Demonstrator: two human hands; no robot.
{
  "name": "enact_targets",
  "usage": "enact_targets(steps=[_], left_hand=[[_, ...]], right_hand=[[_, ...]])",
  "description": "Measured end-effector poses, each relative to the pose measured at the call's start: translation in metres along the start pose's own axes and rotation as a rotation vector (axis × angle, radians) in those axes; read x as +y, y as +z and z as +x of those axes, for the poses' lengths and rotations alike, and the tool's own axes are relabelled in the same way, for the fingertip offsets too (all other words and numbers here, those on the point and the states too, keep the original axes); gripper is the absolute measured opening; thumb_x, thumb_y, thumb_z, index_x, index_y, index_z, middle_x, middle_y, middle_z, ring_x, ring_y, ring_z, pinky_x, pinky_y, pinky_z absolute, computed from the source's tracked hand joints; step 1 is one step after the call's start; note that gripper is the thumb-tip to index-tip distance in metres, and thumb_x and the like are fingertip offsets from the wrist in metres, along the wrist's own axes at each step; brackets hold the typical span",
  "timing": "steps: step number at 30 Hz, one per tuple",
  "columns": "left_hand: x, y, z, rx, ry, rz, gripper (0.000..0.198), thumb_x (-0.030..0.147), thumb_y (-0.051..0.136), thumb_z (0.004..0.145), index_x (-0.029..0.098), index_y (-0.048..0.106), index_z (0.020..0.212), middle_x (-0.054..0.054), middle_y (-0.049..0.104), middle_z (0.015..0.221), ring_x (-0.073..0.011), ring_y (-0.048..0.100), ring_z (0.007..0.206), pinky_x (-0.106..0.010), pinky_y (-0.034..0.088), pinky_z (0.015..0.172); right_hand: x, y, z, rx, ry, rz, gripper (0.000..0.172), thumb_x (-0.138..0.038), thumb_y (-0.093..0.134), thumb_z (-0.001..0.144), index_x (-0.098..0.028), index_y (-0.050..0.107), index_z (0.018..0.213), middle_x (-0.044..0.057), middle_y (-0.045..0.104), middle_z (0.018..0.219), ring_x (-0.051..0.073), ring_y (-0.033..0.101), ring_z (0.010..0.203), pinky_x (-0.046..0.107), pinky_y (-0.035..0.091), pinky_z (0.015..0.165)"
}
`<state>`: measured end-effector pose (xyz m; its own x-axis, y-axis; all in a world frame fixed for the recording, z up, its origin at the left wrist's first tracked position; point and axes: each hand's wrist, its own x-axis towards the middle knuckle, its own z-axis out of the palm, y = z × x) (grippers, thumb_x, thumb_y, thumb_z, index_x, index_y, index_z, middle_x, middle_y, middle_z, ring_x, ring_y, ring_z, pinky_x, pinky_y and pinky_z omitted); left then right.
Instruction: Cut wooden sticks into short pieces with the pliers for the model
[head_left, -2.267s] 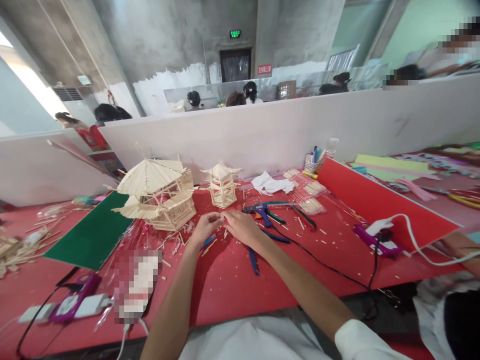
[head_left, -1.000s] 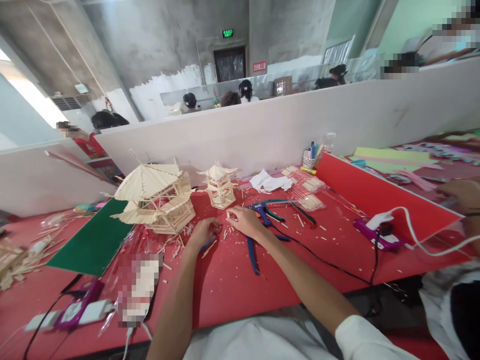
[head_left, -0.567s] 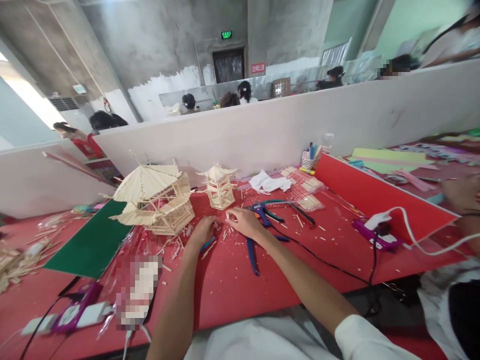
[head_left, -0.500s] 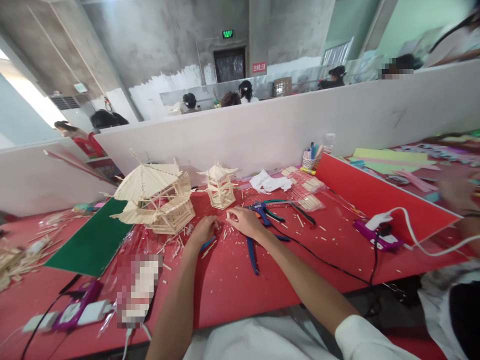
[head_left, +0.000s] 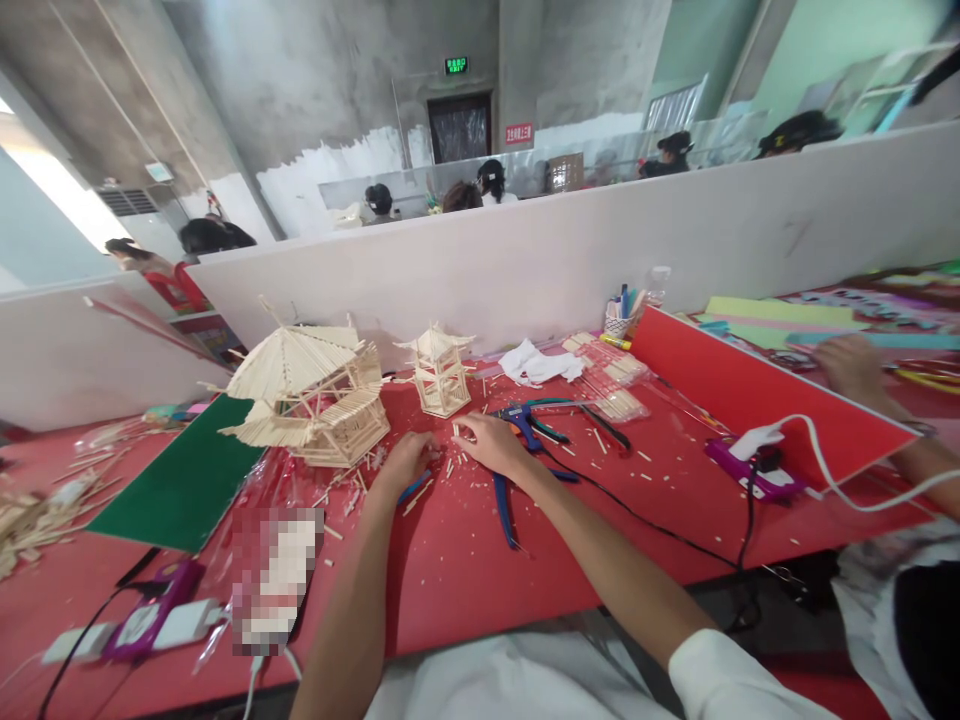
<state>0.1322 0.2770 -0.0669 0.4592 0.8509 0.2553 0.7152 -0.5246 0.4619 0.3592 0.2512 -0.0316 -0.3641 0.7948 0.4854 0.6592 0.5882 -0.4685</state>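
My left hand (head_left: 407,461) rests on the red table (head_left: 465,560), fingers curled among loose stick bits; what they hold I cannot make out. My right hand (head_left: 491,443) lies beside it, fingertips pinched at small wooden sticks (head_left: 454,435). Just beyond stands a small stick pagoda (head_left: 439,371). A larger stick pavilion (head_left: 311,392) stands to the left. Blue-handled pliers (head_left: 504,505) lie under my right wrist. A blue glue gun (head_left: 525,420) lies right of my right hand.
A green sheet (head_left: 184,480) lies at left and a blurred object (head_left: 274,575) near the front edge. A purple power strip (head_left: 754,472) with cables sits at right, beside a red divider (head_left: 750,395). A neighbour's hand (head_left: 851,362) reaches over coloured paper. A white partition (head_left: 570,255) backs the table.
My hands have come apart slightly and sunk to the table top, then stayed put. The neighbour's hand at right has moved up and left over the coloured paper.
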Motion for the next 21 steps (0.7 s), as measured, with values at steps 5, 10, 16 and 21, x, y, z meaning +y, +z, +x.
enact_targets(steps=[5,10,16,21], left_hand=[[0.003,0.001,-0.002,-0.026,0.022,0.049,0.02,0.008,0.054,0.081,0.018,0.067,0.092,-0.007,0.067,0.082,-0.0207,0.059,0.085,-0.03,0.042,0.081],[0.007,-0.002,-0.004,-0.015,0.039,0.044,0.02,0.007,0.055,0.081,0.019,0.066,0.094,-0.007,0.068,0.086,-0.0209,0.058,0.089,-0.03,0.042,0.085],[0.012,-0.001,-0.003,-0.046,0.014,0.104,0.023,0.003,0.053,0.08,0.019,0.064,0.093,-0.007,0.067,0.083,-0.0224,0.058,0.088,-0.031,0.041,0.083],[0.012,0.006,-0.002,-0.044,0.016,0.191,0.021,0.002,0.053,0.079,0.018,0.059,0.092,-0.009,0.064,0.087,-0.024,0.057,0.088,-0.033,0.04,0.083]], right_hand=[[-0.001,-0.001,0.0,-0.009,0.002,0.007,0.025,-0.027,0.065,0.089,-0.017,0.067,0.113,0.008,0.071,0.103,0.017,0.066,0.086,0.026,0.047,0.081],[0.001,0.001,0.0,-0.006,-0.007,0.012,0.026,-0.027,0.064,0.09,-0.017,0.067,0.113,0.008,0.071,0.103,0.017,0.065,0.087,0.027,0.046,0.082],[0.002,0.002,0.0,-0.001,-0.009,0.01,0.026,-0.027,0.065,0.089,-0.018,0.067,0.113,0.008,0.07,0.101,0.017,0.065,0.087,0.027,0.046,0.083],[0.002,0.001,-0.001,0.0,-0.007,-0.005,0.025,-0.028,0.065,0.09,-0.018,0.067,0.112,0.008,0.07,0.101,0.017,0.065,0.086,0.027,0.046,0.081]])
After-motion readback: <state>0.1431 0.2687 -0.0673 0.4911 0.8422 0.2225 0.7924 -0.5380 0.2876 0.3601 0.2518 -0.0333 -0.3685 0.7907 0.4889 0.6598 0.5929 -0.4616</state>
